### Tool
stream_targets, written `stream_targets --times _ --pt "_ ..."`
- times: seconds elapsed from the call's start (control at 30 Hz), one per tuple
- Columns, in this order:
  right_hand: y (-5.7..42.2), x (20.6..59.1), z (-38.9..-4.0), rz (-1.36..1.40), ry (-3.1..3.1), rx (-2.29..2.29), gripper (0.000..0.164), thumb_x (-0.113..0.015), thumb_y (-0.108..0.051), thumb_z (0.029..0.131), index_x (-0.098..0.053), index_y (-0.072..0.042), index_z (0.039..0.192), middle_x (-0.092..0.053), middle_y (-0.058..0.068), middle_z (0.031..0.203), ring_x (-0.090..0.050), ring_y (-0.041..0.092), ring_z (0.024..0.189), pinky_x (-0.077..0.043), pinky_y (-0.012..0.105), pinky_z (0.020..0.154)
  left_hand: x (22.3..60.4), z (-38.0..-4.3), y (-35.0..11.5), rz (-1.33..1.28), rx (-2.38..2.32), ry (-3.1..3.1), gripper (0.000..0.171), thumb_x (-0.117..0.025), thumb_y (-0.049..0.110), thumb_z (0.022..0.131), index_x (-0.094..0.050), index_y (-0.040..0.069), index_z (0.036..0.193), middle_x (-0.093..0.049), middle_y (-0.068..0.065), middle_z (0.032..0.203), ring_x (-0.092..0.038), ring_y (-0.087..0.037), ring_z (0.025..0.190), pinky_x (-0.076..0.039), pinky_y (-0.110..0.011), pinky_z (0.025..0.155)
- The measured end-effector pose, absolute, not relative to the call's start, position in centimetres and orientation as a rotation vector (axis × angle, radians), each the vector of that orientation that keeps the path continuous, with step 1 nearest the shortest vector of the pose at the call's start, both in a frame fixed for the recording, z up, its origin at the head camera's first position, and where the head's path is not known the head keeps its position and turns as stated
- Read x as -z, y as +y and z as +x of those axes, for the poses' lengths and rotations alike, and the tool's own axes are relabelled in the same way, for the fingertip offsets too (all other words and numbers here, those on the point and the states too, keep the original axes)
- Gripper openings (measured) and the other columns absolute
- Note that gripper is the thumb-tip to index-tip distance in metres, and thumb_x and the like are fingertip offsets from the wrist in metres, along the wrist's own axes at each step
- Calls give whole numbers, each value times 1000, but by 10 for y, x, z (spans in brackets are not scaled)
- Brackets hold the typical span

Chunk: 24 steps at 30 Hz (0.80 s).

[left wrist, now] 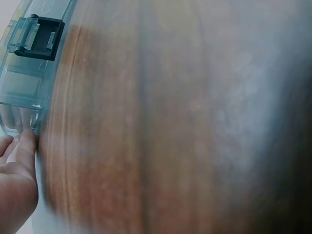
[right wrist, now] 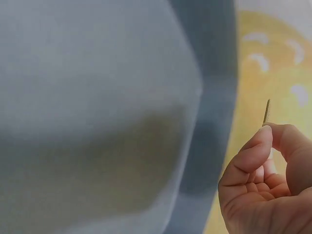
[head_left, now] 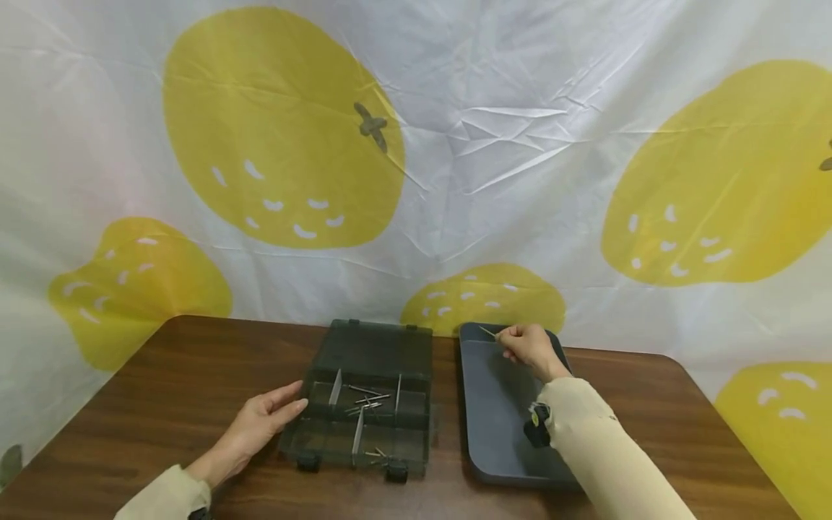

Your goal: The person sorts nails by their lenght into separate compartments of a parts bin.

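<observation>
My right hand [head_left: 529, 348] pinches a thin, brass-coloured, nail-like piece [right wrist: 266, 111] between thumb and index finger, above the far end of a dark grey tray [head_left: 497, 433]. Its exact kind is too small to tell. To the left stands a smoky see-through compartment box [head_left: 325, 440], its lid [head_left: 377, 350] tipped back. Several long silver metal pieces [head_left: 369, 399] lie in its middle compartment, and a few short brass-coloured ones [head_left: 375, 455] in the front right one. My left hand [head_left: 256, 426] touches the box's left side with fairly straight fingers.
Two black latches hang at the box's front, one [head_left: 396, 472] toward the right. Both box and tray stand on a brown wooden table [head_left: 162, 390]. Behind it hangs a white cloth [head_left: 494, 180] printed with yellow fruit.
</observation>
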State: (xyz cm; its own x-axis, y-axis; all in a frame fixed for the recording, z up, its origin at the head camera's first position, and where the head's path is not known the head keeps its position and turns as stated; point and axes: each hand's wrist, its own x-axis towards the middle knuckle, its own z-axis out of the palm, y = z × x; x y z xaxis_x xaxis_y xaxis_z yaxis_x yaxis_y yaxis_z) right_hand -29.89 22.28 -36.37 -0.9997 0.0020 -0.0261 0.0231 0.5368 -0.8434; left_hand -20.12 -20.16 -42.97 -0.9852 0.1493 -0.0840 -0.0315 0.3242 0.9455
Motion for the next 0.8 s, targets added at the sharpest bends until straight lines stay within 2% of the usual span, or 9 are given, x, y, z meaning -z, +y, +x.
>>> stream_targets --times 0.2,0.27,0.5,0.8 --pt "207 350 -283 -19 2655 1580 27 -57 -18 94 -64 8 101 -63 2 77 -56 5 57 -48 19 54 429 -202 -203 146 -1739 2413 63 -56 32 95 -34 -2 144 -32 -24 148 -39 -41 131 -41 -49 101" --pt "200 348 -278 -60 2638 1598 25 -59 -18 93 -64 7 98 -61 0 72 -57 7 57 -49 20 54 429 -202 -203 144 -1736 2415 63 -56 31 95 -35 -2 144 -32 -24 147 -39 -40 131 -41 -49 101" --pt "168 346 -255 -214 2488 1682 17 -61 -12 91 -66 4 92 -60 -5 69 -54 6 54 -46 20 51 427 -206 -203 170 -1715 2443 63 -56 32 95 -34 -1 144 -32 -23 148 -38 -40 131 -41 -48 101" --pt "133 361 -222 -371 2333 1611 16 -62 -8 89 -65 7 91 -59 -2 64 -53 5 52 -44 20 51 429 -204 -204 134 -1718 2435 64 -57 33 95 -34 -1 144 -33 -22 148 -36 -39 133 -39 -49 103"
